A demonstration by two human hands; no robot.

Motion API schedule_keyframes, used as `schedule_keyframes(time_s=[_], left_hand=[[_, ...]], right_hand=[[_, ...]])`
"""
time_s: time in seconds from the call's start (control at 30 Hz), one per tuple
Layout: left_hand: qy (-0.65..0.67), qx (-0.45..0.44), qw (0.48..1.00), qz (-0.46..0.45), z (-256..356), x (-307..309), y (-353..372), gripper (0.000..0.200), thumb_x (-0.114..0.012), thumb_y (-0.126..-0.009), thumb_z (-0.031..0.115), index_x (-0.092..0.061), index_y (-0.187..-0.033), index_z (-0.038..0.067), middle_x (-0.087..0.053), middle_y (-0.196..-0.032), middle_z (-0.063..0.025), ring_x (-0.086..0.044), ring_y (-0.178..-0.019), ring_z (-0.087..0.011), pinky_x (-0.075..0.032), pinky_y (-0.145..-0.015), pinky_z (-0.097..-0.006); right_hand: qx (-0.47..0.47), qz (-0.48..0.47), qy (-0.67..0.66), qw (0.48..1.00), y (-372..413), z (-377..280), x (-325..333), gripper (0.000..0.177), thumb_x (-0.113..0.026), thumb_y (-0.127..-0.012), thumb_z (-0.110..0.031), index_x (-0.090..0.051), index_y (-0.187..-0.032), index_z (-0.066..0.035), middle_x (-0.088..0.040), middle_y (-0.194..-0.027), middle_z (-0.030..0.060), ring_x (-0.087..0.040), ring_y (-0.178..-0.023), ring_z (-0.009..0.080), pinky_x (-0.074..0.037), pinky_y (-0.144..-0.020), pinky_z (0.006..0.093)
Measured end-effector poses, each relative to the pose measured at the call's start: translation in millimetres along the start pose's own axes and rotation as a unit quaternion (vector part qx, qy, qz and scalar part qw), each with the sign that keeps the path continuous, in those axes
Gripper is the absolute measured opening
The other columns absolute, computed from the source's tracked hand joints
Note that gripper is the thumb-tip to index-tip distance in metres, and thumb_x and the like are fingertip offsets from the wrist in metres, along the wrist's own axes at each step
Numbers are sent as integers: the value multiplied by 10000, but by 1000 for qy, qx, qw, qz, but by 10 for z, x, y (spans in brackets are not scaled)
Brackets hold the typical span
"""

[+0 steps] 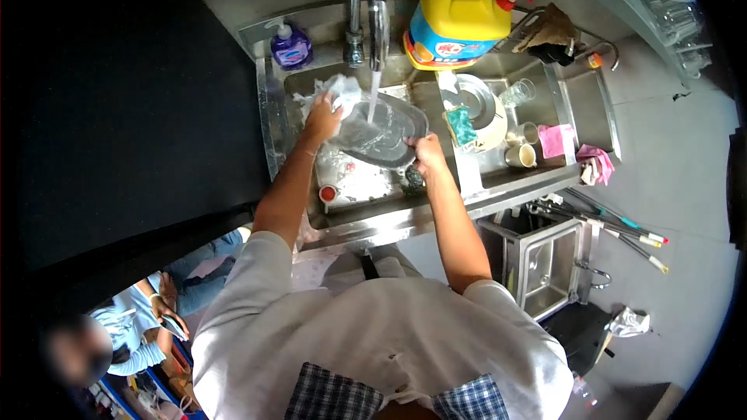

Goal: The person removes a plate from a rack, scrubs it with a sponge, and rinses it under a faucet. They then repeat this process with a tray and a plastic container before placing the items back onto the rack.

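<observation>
Water runs from the tap onto a dark, clear-looking oval tray held tilted over the left sink basin. My right hand is closed on the tray's right edge. At the tray's upper left, my left hand is closed on a white, crumpled cloth, which may be partly foam. Below the tray in the basin lie a small red-rimmed cup and a dark scrubber.
Behind the basin stand a purple soap bottle and a yellow detergent jug. A green sponge, metal bowl, glasses, a mug and pink cloths are at the right. Another person is at lower left.
</observation>
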State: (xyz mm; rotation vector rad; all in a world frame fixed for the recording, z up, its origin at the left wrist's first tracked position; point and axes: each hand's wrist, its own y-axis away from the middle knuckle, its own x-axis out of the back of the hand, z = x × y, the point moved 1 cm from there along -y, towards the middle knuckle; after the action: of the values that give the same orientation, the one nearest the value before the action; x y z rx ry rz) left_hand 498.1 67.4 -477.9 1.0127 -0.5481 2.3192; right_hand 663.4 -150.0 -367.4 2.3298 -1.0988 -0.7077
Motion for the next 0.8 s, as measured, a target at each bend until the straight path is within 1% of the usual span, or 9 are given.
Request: schedule_keyframes(time_s=[0.13,0.23,0.33,0.37,0.47,0.5,0.63,0.7,0.8], left_hand=[[-237,-79,958,-139,890,208,411,679,-462,-910,464,-356,-1346,-46,-306,-1430,-248,-299,-1333,-372,-261,-1071,-514],[-25,-1,969,-247,834,56,597,735,-339,-942,538,-276,-1421,-17,-154,-1524,-199,-148,-1417,-318,-101,-1128,-504],[-69,75,947,-306,742,280,382,795,-307,-931,584,-213,-1450,-11,-89,-1540,-201,-99,-1431,-314,-87,-1129,-506],[-74,88,965,-237,434,-118,367,841,-288,-914,629,-197,-1455,-7,-99,-1532,-224,-84,-1423,-364,-75,-1134,-497],[-31,148,954,-260,1086,-27,491,867,-283,-901,656,-188,-1458,-2,-114,-1521,-250,-55,-1414,-409,-62,-1139,-490],[-13,112,958,-265,1182,-101,572,876,-285,-898,666,-189,-1458,0,-142,-1509,-265,-66,-1403,-442,-48,-1145,-472],[-112,116,903,-399,1225,379,567,950,-305,-860,722,-198,-1453,-12,-200,-1488,-279,-164,-1402,-389,-112,-1143,-468],[-34,186,881,-435,1446,860,588,991,-313,-836,751,-206,-1449,-21,-246,-1475,-270,-187,-1399,-375,-107,-1142,-466],[-57,226,893,-384,1046,471,693,1043,-266,-803,797,-208,-1450,-19,-327,-1459,-216,-195,-1402,-361,-8,-1143,-463]], right_hand=[[3,-5,20,1000,-198,-48,97,147,-569,-732,97,-583,-866,157,-639,-851,216,-628,-697,306,-516,-648,433],[-7,2,3,1000,-275,3,51,118,-537,-733,99,-574,-827,160,-620,-771,211,-625,-654,313,-512,-568,435],[-29,16,34,999,-485,310,62,135,-567,-716,117,-604,-845,122,-634,-793,190,-627,-693,311,-520,-628,423],[-2,33,41,999,-424,298,-68,131,-569,-714,114,-605,-839,124,-633,-795,193,-624,-684,309,-514,-613,418],[31,31,40,998,-319,240,-223,107,-562,-703,113,-597,-800,142,-626,-774,208,-615,-650,304,-490,-579,423],[35,32,35,998,-392,267,-182,101,-561,-701,111,-594,-791,143,-623,-766,208,-613,-644,302,-489,-578,426],[49,61,33,996,-643,412,-25,107,-487,-664,88,-581,-706,118,-604,-701,173,-587,-577,262,-465,-517,419],[100,75,41,991,-402,236,-169,125,-460,-657,80,-581,-679,102,-599,-679,140,-579,-561,236,-454,-493,407],[123,71,58,988,-214,-100,-342,142,-457,-654,85,-590,-699,110,-609,-697,136,-589,-578,236,-464,-516,400]])
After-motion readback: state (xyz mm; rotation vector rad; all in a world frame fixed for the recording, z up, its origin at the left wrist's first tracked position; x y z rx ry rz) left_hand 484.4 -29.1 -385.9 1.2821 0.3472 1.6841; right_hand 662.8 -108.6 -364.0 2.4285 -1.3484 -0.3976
